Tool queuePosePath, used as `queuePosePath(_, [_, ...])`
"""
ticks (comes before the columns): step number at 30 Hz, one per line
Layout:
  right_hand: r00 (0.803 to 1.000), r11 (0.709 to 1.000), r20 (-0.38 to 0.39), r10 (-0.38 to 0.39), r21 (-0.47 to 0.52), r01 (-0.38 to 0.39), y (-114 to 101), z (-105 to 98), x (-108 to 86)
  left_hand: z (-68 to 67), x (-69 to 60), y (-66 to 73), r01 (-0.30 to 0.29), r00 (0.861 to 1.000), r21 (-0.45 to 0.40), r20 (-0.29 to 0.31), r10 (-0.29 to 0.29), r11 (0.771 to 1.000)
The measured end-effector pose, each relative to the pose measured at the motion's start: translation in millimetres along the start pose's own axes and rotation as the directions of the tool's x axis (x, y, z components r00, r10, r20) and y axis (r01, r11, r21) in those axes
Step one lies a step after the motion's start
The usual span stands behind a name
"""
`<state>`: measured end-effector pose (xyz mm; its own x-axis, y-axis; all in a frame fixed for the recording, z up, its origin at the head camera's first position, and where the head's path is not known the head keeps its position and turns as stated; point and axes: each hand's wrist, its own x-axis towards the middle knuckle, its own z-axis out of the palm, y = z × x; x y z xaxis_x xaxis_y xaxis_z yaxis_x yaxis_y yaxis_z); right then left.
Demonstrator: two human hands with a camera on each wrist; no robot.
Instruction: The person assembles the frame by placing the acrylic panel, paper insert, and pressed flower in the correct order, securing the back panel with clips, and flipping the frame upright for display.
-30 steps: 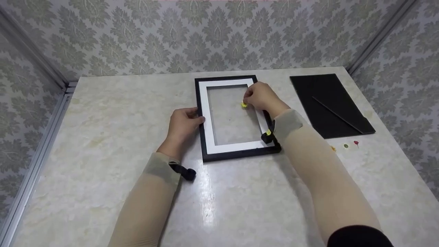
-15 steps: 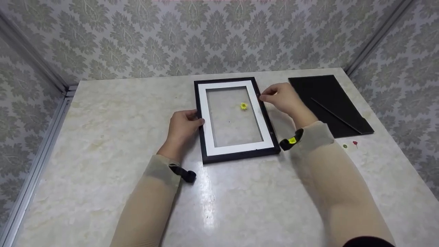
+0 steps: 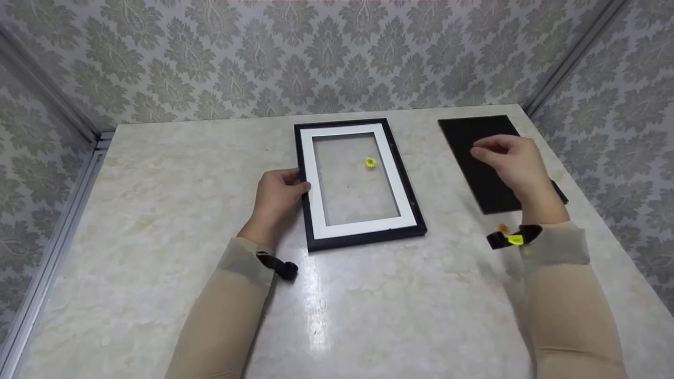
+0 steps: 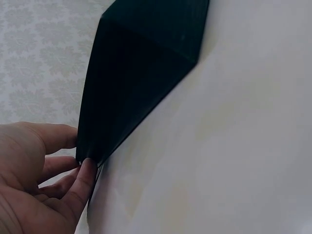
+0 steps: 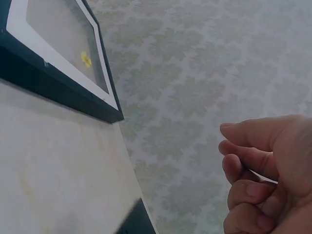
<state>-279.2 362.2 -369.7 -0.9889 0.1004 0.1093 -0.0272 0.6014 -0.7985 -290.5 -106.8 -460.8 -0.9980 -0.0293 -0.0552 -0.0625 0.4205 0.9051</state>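
Observation:
A black picture frame (image 3: 368, 241) with a white mat lies flat on the table, and a yellow flower (image 3: 370, 163) rests inside its opening, toward the right. My left hand (image 3: 276, 197) grips the frame's left edge, the thumb over the front; the left wrist view has those fingers (image 4: 80, 187) against the frame's dark side (image 4: 136, 73). Over the black panel, right of the frame, hovers my right hand (image 3: 518, 163), thumb and forefinger parted and nothing between them. The right wrist view shows this hand (image 5: 273, 175) away from the frame (image 5: 58, 87), its other fingers loosely bent.
The black panel (image 3: 468, 142) lies at the table's right back, partly behind my right hand. A small orange flower (image 3: 503, 228) shows beside the right wrist's camera strap. Patterned wallpaper (image 3: 326, 58) stands behind the table.
My right hand has let go of the yellow flower inside the frame and moved right, over the black panel. My left hand keeps its grip on the frame.

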Motion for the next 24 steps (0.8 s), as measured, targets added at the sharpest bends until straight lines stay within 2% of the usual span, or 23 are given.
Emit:
queuePosePath(5, [0.986,0.991,-0.106,0.132,0.048,-0.127,26.5,-43.0,-18.7,-0.6,0.9,0.6,-0.004,1.000,0.004,0.013,0.004,1.000])
queuePosePath(11, [0.943,0.952,-0.162,0.291,0.145,-0.270,49.0,-79.7,-31.4,0.2,2.7,-1.4,-0.005,1.000,-0.010,0.014,0.006,1.000])
queuePosePath(14, [0.924,0.930,-0.138,0.358,0.139,-0.339,63.4,-96.0,-36.5,1.3,3.1,-1.3,0.000,1.000,-0.014,0.017,0.000,1.000])
queuePosePath(20, [0.884,0.883,-0.024,0.467,0.066,-0.465,100.4,-120.4,-49.6,2.5,2.5,-0.6,0.016,1.000,-0.010,0.027,-0.016,1.000])
queuePosePath(24, [0.866,0.868,0.051,0.497,-0.047,-0.495,117.6,-126.2,-55.2,1.7,1.0,1.2,0.021,1.000,-0.010,0.018,-0.021,1.000])
